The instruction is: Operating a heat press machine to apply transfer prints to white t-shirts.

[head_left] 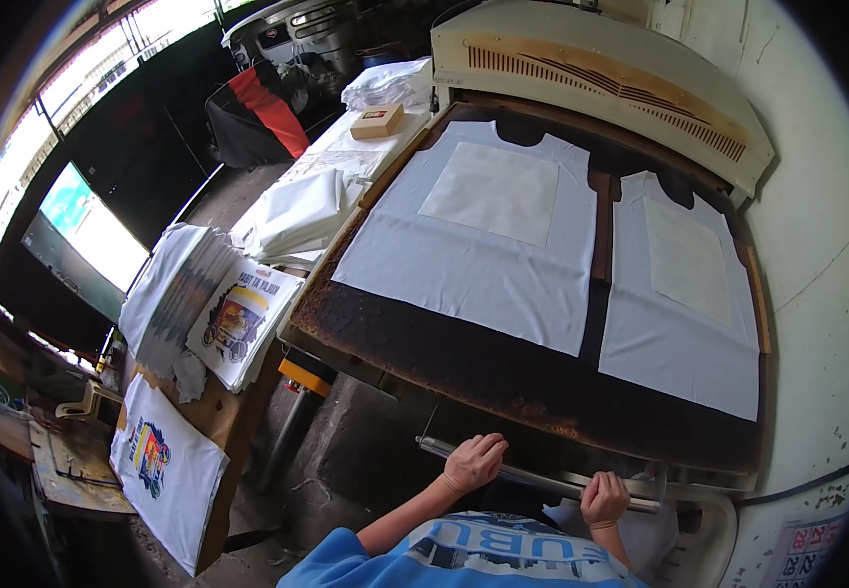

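My left hand [475,463] is wrapped round a metal bar handle [540,479] at the front of a large flat heat press. Farther right along the same bar, my right hand [604,498] is closed on it too. Beyond the bar lies the press's dark, stained bed [444,338]. Two white sleeveless shirt panels rest on it side by side, a left panel [463,279] and a right panel [679,343]. An off-white rectangular sheet [493,191] covers the upper part of the left panel, and a similar sheet [689,255] lies on the right one.
The cream press hood [601,59] stands behind the bed, against a pale wall [816,196] on the right. To the left, a table holds a printed shirt stack [243,318], a single printed shirt [165,461], folded white fabric [302,211] and a small cardboard box [377,121].
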The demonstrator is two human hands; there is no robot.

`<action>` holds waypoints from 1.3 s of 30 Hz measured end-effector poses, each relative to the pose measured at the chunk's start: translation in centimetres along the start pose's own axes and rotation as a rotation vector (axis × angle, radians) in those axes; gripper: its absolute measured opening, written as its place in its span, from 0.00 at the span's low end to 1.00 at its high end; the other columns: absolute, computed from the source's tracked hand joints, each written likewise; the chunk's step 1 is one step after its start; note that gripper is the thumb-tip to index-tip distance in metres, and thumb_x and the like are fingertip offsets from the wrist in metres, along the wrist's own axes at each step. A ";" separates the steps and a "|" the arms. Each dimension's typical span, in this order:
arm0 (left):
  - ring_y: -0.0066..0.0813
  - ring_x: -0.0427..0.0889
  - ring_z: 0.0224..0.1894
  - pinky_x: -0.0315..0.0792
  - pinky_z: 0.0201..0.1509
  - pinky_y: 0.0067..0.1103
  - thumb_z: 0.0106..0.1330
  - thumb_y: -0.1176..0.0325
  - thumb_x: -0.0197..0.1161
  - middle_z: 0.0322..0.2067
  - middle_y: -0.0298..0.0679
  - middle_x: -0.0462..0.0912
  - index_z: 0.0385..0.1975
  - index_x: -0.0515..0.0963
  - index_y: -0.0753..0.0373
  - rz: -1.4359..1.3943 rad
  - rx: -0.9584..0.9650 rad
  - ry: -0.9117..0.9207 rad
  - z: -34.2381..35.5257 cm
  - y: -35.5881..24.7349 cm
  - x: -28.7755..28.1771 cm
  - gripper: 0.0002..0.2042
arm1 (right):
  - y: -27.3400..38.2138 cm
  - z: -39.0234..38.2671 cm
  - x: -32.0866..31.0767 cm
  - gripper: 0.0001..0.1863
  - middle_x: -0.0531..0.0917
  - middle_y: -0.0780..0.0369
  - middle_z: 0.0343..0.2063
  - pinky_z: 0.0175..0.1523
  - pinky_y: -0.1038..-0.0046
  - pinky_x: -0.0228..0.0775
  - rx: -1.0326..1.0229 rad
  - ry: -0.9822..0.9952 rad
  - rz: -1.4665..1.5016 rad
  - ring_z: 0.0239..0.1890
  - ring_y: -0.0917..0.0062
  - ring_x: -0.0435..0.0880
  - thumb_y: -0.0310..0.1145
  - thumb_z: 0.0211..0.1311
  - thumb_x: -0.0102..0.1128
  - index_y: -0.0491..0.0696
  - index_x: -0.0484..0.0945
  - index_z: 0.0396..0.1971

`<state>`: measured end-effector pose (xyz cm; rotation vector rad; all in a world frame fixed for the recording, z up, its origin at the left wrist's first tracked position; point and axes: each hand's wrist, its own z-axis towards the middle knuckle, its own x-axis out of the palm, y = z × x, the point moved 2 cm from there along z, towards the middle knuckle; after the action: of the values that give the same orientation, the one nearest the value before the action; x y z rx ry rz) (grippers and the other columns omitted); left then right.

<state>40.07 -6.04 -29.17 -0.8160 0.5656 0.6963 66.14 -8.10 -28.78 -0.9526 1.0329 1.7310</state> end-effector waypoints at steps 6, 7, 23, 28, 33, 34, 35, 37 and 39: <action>0.28 0.73 0.25 0.69 0.27 0.19 0.43 0.77 0.56 0.29 0.37 0.74 0.26 0.73 0.63 0.008 -0.007 -0.004 1.7 1.5 1.4 0.08 | -0.7 2.1 1.0 0.05 0.70 0.58 0.18 0.26 0.67 0.62 -0.030 -0.020 0.006 0.22 0.64 0.71 0.28 0.45 0.45 0.44 0.70 0.17; 0.28 0.73 0.25 0.69 0.27 0.19 0.43 0.77 0.56 0.29 0.37 0.74 0.26 0.72 0.63 0.000 0.009 -0.016 2.1 1.8 1.9 0.08 | -1.0 2.5 1.2 0.05 0.70 0.58 0.18 0.26 0.67 0.62 -0.027 -0.028 -0.007 0.22 0.64 0.71 0.28 0.46 0.45 0.44 0.69 0.17; 0.34 0.73 0.28 0.69 0.30 0.24 0.47 0.76 0.54 0.25 0.37 0.71 0.23 0.70 0.61 0.018 -0.067 -0.027 14.2 7.7 8.1 0.03 | -6.3 15.4 5.6 0.09 0.70 0.57 0.18 0.26 0.66 0.62 -0.092 -0.203 -0.032 0.22 0.63 0.71 0.29 0.52 0.44 0.43 0.67 0.16; 0.38 0.73 0.35 0.69 0.34 0.25 0.50 0.79 0.51 0.35 0.42 0.70 0.29 0.71 0.64 -0.150 -0.113 -0.203 18.7 9.1 7.2 0.07 | -8.5 20.8 6.4 0.11 0.75 0.58 0.23 0.33 0.67 0.65 -0.011 -0.163 0.237 0.29 0.63 0.74 0.34 0.58 0.45 0.43 0.73 0.24; 0.40 0.72 0.38 0.68 0.37 0.24 0.48 0.82 0.50 0.39 0.42 0.69 0.30 0.71 0.62 -0.052 -0.314 -0.311 17.8 12.8 4.4 0.10 | -8.4 27.1 6.2 0.10 0.74 0.57 0.27 0.38 0.68 0.63 -0.001 -0.160 0.511 0.33 0.64 0.72 0.32 0.59 0.45 0.42 0.73 0.26; 0.40 0.72 0.39 0.68 0.38 0.25 0.47 0.82 0.50 0.39 0.43 0.69 0.30 0.71 0.62 0.025 -0.343 -0.332 17.1 14.0 3.9 0.11 | -7.6 28.4 6.1 0.10 0.74 0.57 0.27 0.38 0.68 0.63 -0.040 -0.166 0.516 0.33 0.64 0.72 0.31 0.58 0.45 0.42 0.73 0.26; 0.41 0.72 0.40 0.68 0.40 0.25 0.46 0.83 0.50 0.39 0.43 0.69 0.30 0.71 0.62 0.104 -0.373 -0.352 16.5 15.2 3.5 0.11 | -6.7 29.6 6.2 0.09 0.74 0.58 0.27 0.38 0.68 0.63 -0.079 -0.170 0.522 0.33 0.64 0.72 0.31 0.58 0.45 0.42 0.73 0.27; 0.42 0.70 0.41 0.67 0.44 0.27 0.44 0.82 0.52 0.38 0.44 0.69 0.30 0.71 0.63 0.130 -0.466 -0.386 15.6 17.4 2.7 0.12 | -5.2 31.9 7.0 0.08 0.75 0.58 0.27 0.39 0.69 0.65 -0.158 -0.183 0.496 0.33 0.65 0.72 0.30 0.57 0.47 0.42 0.73 0.28; 0.42 0.70 0.41 0.66 0.45 0.28 0.45 0.80 0.53 0.38 0.43 0.69 0.31 0.71 0.64 0.228 -0.578 -0.386 14.7 19.7 2.0 0.11 | -3.7 34.3 8.3 0.08 0.75 0.59 0.28 0.40 0.69 0.65 -0.220 -0.140 0.481 0.34 0.65 0.72 0.30 0.56 0.47 0.42 0.74 0.28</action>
<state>29.52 16.16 -31.25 -1.1239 0.0974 1.2260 61.13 26.79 -24.86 -0.7378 1.0518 2.3131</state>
